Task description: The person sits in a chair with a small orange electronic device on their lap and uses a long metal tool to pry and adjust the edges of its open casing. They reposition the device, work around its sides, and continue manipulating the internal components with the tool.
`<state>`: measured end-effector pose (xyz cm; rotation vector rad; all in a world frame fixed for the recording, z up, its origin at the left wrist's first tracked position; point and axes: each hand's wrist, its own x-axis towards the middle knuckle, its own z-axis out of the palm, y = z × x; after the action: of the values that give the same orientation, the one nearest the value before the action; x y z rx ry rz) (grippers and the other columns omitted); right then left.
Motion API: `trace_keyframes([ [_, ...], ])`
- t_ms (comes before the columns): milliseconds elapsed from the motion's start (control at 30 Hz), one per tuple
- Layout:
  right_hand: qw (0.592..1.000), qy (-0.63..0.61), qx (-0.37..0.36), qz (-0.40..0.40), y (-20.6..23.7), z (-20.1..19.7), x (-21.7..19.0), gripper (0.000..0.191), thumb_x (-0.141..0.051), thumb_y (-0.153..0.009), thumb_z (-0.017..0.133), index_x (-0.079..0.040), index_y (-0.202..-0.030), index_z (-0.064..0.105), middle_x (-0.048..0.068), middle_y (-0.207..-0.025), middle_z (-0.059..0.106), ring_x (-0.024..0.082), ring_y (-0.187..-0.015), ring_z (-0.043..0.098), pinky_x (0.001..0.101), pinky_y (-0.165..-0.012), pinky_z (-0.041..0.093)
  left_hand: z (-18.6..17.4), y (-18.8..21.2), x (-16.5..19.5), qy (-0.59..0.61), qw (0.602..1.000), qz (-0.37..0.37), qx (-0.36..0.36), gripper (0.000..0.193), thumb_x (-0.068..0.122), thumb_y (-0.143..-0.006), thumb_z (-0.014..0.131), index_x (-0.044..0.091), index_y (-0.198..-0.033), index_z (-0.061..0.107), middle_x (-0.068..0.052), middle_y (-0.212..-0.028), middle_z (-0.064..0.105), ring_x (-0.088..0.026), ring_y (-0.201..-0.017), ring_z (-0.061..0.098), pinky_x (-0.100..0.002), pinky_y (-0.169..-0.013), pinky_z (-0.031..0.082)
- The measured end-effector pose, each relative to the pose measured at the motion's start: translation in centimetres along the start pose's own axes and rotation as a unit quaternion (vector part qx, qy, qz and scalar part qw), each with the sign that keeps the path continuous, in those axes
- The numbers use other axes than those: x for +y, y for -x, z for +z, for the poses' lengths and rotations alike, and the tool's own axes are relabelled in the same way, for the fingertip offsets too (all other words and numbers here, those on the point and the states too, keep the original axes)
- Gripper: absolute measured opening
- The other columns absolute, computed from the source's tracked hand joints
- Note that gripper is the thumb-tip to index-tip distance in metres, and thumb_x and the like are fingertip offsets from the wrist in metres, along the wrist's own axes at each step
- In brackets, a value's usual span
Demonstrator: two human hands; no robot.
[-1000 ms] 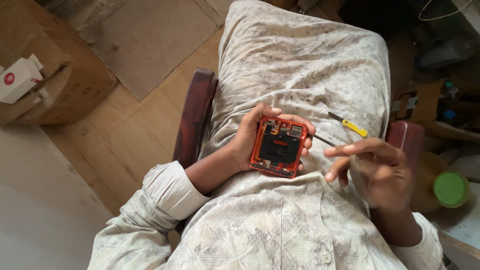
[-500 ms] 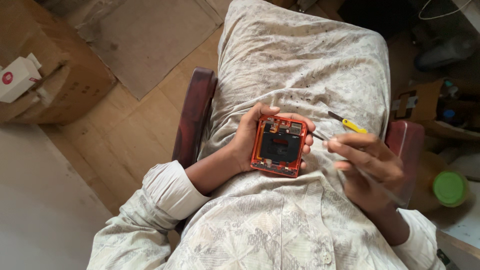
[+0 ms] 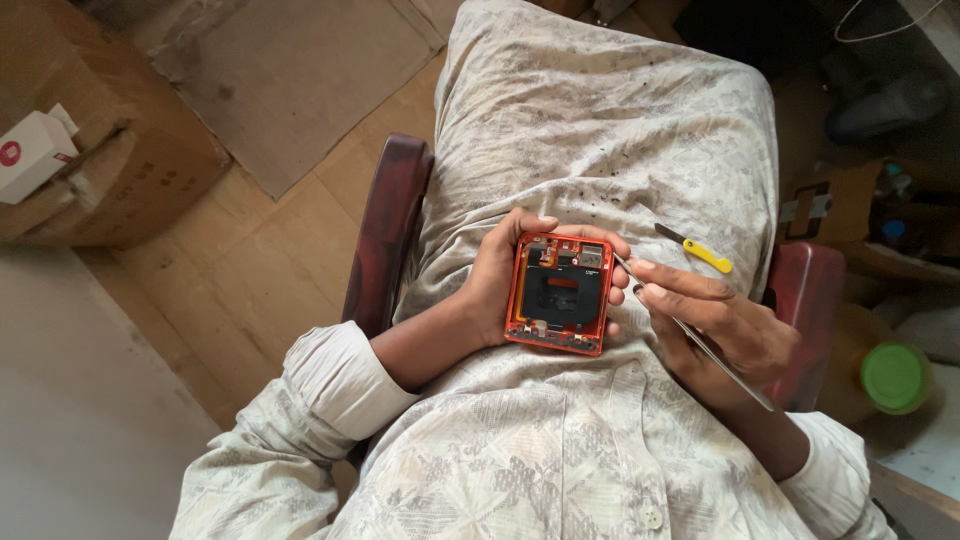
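Your left hand [image 3: 500, 285] cradles the opened orange phone frame [image 3: 560, 293] over your lap, back cover already off, parts still seated inside; your right hand [image 3: 725, 325] pinches metal tweezers [image 3: 700, 340] at its right edge. A yellow-handled tool [image 3: 700, 252] lies on your lap; red chair [image 3: 385, 235], wooden floor [image 3: 250, 260], cardboard box [image 3: 110, 170] around

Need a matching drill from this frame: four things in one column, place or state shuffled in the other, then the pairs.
Things:
1. orange opened phone frame
2. thin metal tweezers
3. yellow-handled small tool
4. green round lid

Places:
A. lying loose on the lap
B. held in the left hand
C. far right, beside the chair
D. gripped in the right hand

Pairs: 1-B, 2-D, 3-A, 4-C
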<state>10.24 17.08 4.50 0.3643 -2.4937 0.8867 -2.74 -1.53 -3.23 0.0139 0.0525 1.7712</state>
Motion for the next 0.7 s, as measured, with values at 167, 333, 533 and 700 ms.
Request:
trace_keyframes([
  [167, 1.000, 0.000, 0.011, -0.017, -0.24, 0.33, 0.07, 0.027, 0.004, -0.091, 0.078, -0.003, -0.113, 0.064, 0.013, -0.119, 0.073, 0.024, -0.109, 0.075, 0.0290, -0.088, 0.064, -0.12, 0.01, -0.23, -0.023, 1.000, 0.018, 0.008, 0.064, 0.042, -0.101, 0.042, -0.010, -0.136, 0.055, -0.025, -0.116, 0.068, -0.033, -0.106, 0.070, -0.058, -0.099, 0.057],
  [333, 1.000, -0.015, 0.012, -0.007, -0.15, 0.26, 0.23, 0.022, 0.004, -0.092, 0.078, -0.004, -0.107, 0.065, 0.012, -0.115, 0.074, 0.023, -0.109, 0.076, 0.0288, -0.088, 0.064, -0.28, -0.15, -0.43, -0.073, 0.997, 0.031, 0.013, 0.064, 0.042, -0.100, 0.041, -0.010, -0.134, 0.056, -0.025, -0.117, 0.068, -0.033, -0.106, 0.070, -0.051, -0.098, 0.057],
  [533, 0.998, -0.047, 0.047, 0.008, 0.34, 0.67, 0.61, 0.020, 0.005, -0.090, 0.077, -0.003, -0.105, 0.066, 0.012, -0.115, 0.075, 0.022, -0.106, 0.077, 0.0275, -0.083, 0.065, 0.10, -0.14, -0.58, -0.067, 0.997, 0.034, -0.019, 0.063, 0.042, -0.100, 0.039, -0.010, -0.133, 0.056, -0.024, -0.116, 0.068, -0.033, -0.104, 0.070, -0.050, -0.098, 0.058],
  [700, 0.996, -0.074, 0.037, 0.016, 0.69, 0.72, 0.65, 0.022, 0.004, -0.092, 0.076, -0.003, -0.109, 0.065, 0.016, -0.118, 0.074, 0.023, -0.106, 0.076, 0.0266, -0.080, 0.064, 0.41, 0.06, -0.65, -0.082, 0.995, 0.058, -0.018, 0.064, 0.041, -0.100, 0.039, -0.011, -0.133, 0.056, -0.023, -0.115, 0.067, -0.031, -0.107, 0.068, -0.055, -0.099, 0.058],
])
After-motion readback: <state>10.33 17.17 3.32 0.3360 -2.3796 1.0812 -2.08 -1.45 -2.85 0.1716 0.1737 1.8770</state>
